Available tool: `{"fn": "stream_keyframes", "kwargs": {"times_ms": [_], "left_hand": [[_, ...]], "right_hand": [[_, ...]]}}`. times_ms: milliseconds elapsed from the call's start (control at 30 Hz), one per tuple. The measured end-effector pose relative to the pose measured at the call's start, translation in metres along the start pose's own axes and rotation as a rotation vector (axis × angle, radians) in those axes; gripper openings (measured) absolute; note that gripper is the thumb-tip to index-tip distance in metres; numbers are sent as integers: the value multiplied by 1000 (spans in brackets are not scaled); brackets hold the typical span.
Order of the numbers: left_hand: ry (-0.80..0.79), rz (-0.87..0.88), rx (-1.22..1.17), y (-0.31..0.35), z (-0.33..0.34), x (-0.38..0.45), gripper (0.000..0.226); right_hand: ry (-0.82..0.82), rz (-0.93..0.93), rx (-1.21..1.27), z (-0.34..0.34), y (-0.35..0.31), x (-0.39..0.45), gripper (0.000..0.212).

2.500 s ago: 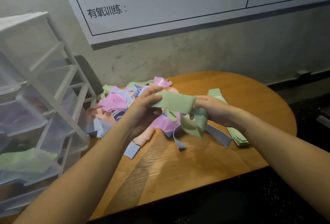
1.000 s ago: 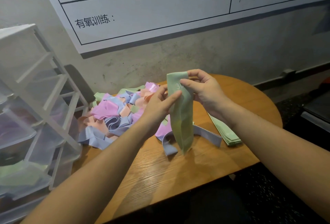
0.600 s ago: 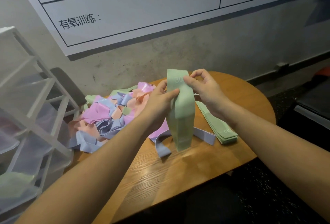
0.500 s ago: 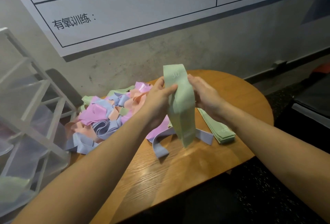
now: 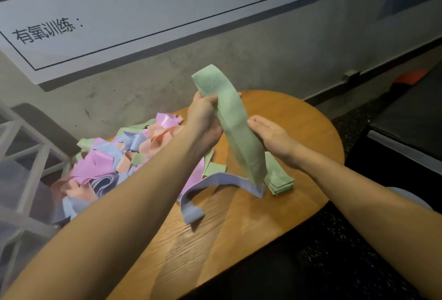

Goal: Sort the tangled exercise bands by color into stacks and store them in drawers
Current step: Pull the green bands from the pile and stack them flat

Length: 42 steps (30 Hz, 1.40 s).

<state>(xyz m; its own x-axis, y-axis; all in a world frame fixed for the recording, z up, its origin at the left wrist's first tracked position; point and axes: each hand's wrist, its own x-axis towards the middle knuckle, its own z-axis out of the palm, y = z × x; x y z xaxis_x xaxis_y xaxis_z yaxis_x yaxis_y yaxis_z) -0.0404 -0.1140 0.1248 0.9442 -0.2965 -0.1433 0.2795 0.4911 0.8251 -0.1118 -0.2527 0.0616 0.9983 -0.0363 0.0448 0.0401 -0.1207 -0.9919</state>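
Head view: a green band (image 5: 235, 127) is held up above the table (image 5: 299, 117), gripped near its top by the left hand (image 5: 204, 120), whose fingers are curled round it. The right hand (image 5: 271, 135) is laid flat against the band's side, fingers straight and pressed together. The step in hand is judged to be flattening one green band before stacking. The next move is likely to call for it to be lowered onto the green stack (image 5: 278, 178), which sits just beside the band's hanging end. A lavender band (image 5: 215, 183) trails from the tangled pile (image 5: 114, 158) and lies under that end, so snagging should be watched for. Open wood is seen in front of the pile; the stack lies near the table's right rim, with little spare room there. The drawer unit (image 5: 21, 180) stands at the left edge, blurred.
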Motion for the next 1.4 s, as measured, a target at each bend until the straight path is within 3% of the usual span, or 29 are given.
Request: {"fn": "stream_keyframes", "kwargs": {"times_ms": [133, 233, 300, 467, 567, 700, 833, 1033, 1200, 1400], "left_hand": [[46, -84, -107, -10, 9, 24, 35], [104, -180, -141, -24, 7, 43, 39], [146, -208, -145, -35, 4, 54, 40], [56, -252, -144, -60, 6, 68, 36], [44, -254, 23, -73, 8, 78, 44], [156, -177, 215, -95, 6, 100, 37], [166, -100, 412, -100, 3, 111, 31], [214, -114, 636, -113, -19, 130, 21], [179, -112, 841, -123, -29, 136, 44], [116, -55, 1027, -123, -37, 138, 56]], "right_hand": [[63, 80, -57, -14, 5, 4, 27], [45, 174, -132, -25, 12, 4, 16], [34, 210, -153, -31, 18, 3, 25], [32, 245, -80, -45, 30, 3, 34], [35, 287, -149, -52, 36, 4, 34], [18, 298, -261, -57, 48, 6, 48], [-20, 352, -370, -65, 56, 4, 61], [-55, 322, -404, -66, 72, 7, 62], [-92, 307, -526, -67, 85, 8, 68], [-183, 312, -731, -67, 91, 2, 77]]}}
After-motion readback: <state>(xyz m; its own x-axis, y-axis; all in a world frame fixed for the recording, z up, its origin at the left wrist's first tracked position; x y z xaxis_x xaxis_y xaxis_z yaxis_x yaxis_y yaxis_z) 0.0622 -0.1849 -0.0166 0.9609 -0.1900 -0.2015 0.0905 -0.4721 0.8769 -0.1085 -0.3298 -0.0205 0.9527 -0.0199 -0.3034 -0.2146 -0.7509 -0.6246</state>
